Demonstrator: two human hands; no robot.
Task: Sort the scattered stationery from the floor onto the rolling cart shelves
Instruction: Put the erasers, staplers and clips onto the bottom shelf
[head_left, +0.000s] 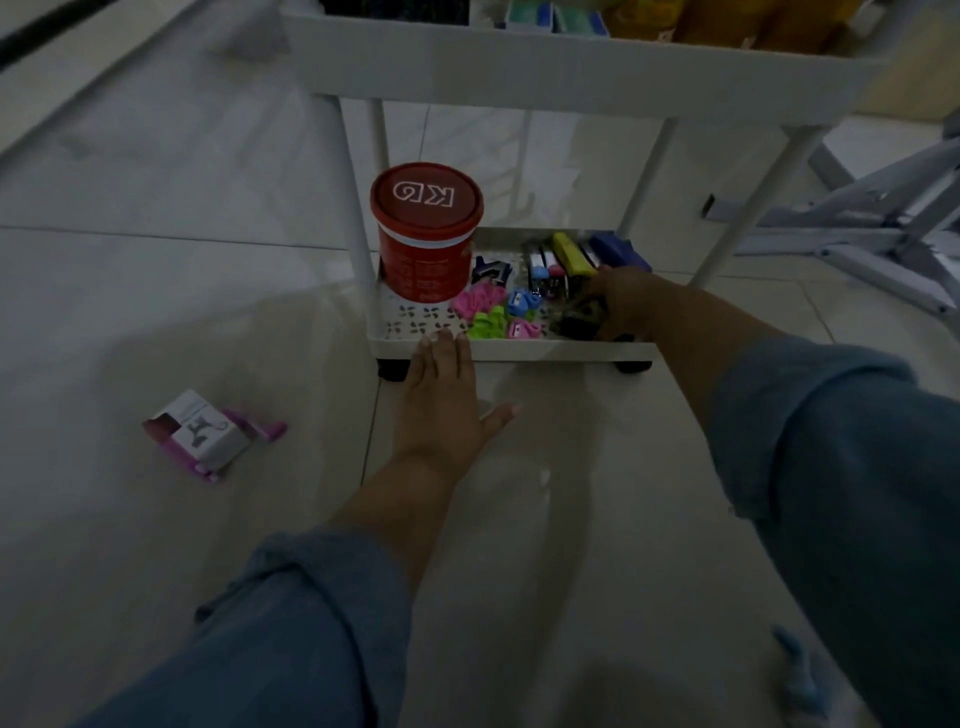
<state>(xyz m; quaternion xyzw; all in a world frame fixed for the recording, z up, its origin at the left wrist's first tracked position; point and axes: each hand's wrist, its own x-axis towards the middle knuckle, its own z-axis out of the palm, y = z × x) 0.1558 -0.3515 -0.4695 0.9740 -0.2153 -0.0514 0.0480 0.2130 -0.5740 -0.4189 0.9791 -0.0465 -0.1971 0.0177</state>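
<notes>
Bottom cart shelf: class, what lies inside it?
A red lidded tub, pink clips, green clips, a blue sharpener, a yellow stapler. The right hand reaches in over dark objects; anything beneath that hand is hidden.

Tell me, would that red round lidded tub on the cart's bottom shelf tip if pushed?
Upright on its wide base, the red round lidded tub probably slides rather than tips. Its rigid-looking wall likely holds shape. Laid sideways, it could roll.
</notes>
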